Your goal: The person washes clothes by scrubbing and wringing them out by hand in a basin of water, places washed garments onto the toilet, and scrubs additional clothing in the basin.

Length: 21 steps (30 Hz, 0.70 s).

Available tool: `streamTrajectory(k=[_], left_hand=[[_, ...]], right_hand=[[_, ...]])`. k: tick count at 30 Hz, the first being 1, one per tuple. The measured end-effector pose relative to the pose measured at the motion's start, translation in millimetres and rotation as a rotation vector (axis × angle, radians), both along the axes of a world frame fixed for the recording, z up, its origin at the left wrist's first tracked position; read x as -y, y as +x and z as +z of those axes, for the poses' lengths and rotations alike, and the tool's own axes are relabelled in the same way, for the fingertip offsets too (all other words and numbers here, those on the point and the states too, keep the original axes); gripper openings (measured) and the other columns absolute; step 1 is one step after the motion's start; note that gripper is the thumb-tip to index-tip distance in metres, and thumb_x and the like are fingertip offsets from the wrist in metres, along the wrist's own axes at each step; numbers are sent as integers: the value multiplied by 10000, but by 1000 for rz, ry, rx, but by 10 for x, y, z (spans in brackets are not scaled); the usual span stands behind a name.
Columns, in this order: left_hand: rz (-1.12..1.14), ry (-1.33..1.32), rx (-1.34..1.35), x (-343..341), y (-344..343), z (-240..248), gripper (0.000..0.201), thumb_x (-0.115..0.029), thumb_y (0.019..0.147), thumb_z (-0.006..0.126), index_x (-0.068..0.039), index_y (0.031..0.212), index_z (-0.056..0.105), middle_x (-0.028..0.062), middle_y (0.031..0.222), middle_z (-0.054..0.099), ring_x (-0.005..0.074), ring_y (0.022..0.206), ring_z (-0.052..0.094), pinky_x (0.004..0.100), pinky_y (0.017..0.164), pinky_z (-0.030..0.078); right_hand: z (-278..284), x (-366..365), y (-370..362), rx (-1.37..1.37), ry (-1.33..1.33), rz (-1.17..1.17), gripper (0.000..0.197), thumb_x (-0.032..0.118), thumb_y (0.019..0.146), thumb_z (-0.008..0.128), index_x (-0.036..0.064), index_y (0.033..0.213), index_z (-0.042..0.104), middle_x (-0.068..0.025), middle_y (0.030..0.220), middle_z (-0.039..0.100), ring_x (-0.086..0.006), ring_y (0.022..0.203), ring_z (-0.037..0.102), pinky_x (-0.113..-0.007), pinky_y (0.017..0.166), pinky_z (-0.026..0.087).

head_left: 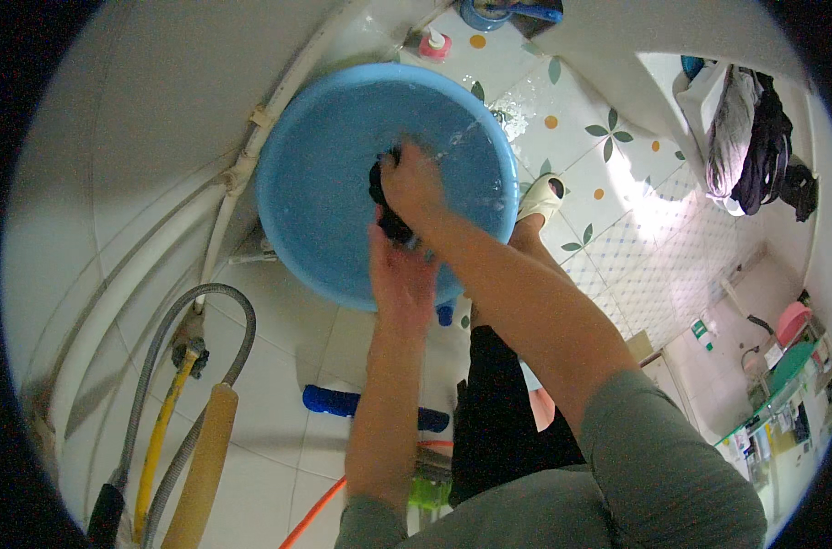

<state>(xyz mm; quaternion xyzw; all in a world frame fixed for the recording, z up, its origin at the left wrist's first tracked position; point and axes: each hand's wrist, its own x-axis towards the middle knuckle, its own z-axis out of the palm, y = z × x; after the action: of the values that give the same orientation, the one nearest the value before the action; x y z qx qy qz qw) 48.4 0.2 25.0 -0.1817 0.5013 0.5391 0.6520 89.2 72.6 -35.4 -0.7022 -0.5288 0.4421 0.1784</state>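
Observation:
A dark, wet-looking cloth (395, 227) is bunched up over the middle of a large round light-blue basin (292, 265). My right hand (414, 183) is closed around its upper part, slightly blurred by motion. At its lower end is my left hand (403, 279), palm partly turned up, with the fingers curled against the cloth. Both hands are inside the basin's rim, close together. Bright drops or splashes show on the basin's right inner wall. What kind of garment or cloth it is cannot be made out.
Pipes (242, 174) run along the left wall, with a grey hose (228, 288) and a yellow hose (164, 430) below. A pink pump bottle (435, 44) stands behind the basin. A blue bar-shaped thing (334, 401) lies in front. Clothes (755, 137) hang at the right.

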Motion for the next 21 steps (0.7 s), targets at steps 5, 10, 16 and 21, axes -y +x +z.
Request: streamTrajectory(k=[5,10,16,21], left_hand=[[-154,182,182,179,-805,-545,529,-553,953,428,-83,1135,590,147,1270,549,300,1170,533,453,932,481],[45,44,396,72,-450,-319,474,-448,981,442,-74,1260,521,144,1311,524,290,1215,506,435,979,458],[-27,25,-110,128,-62,-44,439,-352,983,492,-125,1357,467,97,1375,498,283,1268,461,453,1031,407],[63,-29,-6,-54,-480,-200,484,-435,981,456,-177,1389,429,147,1395,453,309,1251,482,445,1017,430]], right_hand=[[836,583,-83,-305,-175,84,276,298,893,569,36,960,617,-223,973,618,-414,876,606,-514,798,485],[482,357,-67,-114,-121,203,255,292,904,554,43,916,606,-184,814,641,-409,784,627,-505,724,510],[-61,-41,139,-65,-131,135,264,285,911,540,32,934,608,-203,817,650,-409,842,642,-521,770,513],[597,487,-1,-117,-41,95,309,338,902,551,38,947,614,-216,892,638,-414,805,638,-533,731,516]])
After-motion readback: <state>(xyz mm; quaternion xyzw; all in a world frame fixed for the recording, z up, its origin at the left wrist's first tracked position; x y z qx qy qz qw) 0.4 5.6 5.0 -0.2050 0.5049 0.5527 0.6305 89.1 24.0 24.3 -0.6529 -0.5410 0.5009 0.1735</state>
